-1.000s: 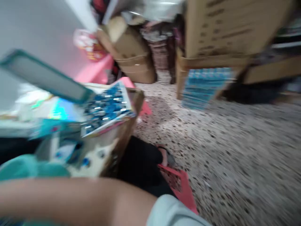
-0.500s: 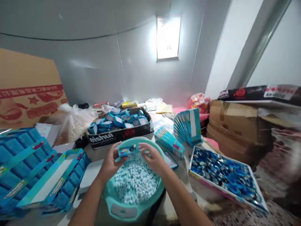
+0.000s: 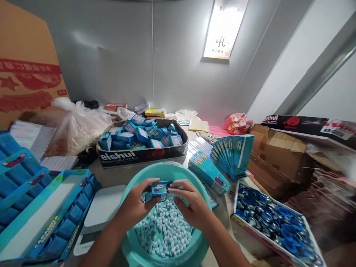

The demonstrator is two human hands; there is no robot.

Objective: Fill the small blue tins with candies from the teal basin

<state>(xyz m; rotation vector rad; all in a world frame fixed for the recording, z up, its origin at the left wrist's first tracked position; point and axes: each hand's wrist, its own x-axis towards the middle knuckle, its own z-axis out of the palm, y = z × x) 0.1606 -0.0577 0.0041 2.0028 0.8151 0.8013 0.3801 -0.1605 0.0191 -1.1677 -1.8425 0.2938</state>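
While the left hand (image 3: 141, 197) grips one end of a small blue box (image 3: 160, 188) with its fingers, this box is above the white pellets (image 3: 167, 230) in the teal basin (image 3: 132, 244), its long axis running sideways toward the right hand (image 3: 194, 205). The right fingers curve at the other end; whether they grip it, I cannot tell.

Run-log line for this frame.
left hand: holding small blue box | right hand: at box's right end | below hands: pale pellets in teal basin | behind basin: blue boxes in black tray
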